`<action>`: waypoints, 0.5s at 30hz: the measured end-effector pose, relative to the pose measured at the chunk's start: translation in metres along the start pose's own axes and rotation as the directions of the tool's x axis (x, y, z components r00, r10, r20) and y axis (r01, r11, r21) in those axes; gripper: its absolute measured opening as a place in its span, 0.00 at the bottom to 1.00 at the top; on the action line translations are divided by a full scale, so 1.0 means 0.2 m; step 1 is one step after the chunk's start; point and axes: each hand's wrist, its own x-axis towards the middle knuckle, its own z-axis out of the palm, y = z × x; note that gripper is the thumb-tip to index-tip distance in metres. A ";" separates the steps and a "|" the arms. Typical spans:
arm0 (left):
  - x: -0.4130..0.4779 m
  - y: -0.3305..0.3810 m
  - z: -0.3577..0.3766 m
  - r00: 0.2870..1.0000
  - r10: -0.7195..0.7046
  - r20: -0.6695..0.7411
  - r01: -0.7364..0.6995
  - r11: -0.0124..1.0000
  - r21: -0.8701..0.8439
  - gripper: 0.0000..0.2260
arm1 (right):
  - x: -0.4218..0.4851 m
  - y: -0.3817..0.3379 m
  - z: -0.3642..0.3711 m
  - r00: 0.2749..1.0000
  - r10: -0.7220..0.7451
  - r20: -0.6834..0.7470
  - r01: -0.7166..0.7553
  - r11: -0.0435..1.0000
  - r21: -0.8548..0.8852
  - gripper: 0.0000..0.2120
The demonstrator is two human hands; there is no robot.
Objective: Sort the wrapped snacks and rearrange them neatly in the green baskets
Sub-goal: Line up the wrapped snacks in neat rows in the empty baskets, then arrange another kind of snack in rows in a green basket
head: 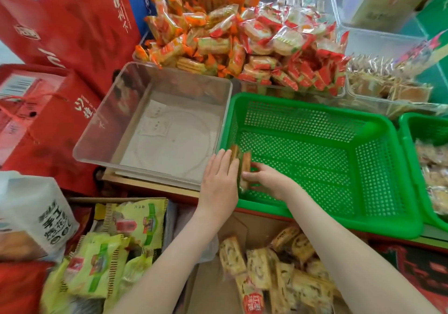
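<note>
A green mesh basket (pixel 378 207) sits in the middle of the view. In its near left corner stand a few wrapped brown pastry snacks (pixel 245 162) on edge against the wall. My left hand (pixel 219 183) presses flat against their left side, fingers straight. My right hand (pixel 268 180) is inside the basket and holds the snacks from the right, with fingers curled round them. More of the same wrapped pastries (pixel 274 267) lie in a cardboard box below the basket.
A clear plastic bin (pixel 126 110) stands left of the basket. A second green basket (pixel 409 122) with snacks is at the right edge. Behind are heaps of orange and red wrapped crackers (pixel 242 40). Red gift boxes (pixel 60 30) and green-yellow packets (pixel 109 258) fill the left.
</note>
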 end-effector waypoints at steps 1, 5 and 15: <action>-0.01 -0.01 0.00 1.000 -0.006 0.022 0.005 1.000 0.016 0.23 | 0.01 0.00 -0.01 1.000 0.018 -0.017 -0.018 1.000 -0.016 0.20; -0.02 -0.01 0.00 0.998 -0.055 0.029 0.054 0.997 0.057 0.24 | 0.04 0.00 -0.01 0.998 0.005 -0.060 -0.016 0.981 -0.194 0.33; 0.02 -0.16 -0.04 0.992 -0.081 0.098 0.069 0.989 0.127 0.32 | 0.15 -0.10 0.05 0.966 -0.217 -0.141 0.100 0.813 -0.573 0.40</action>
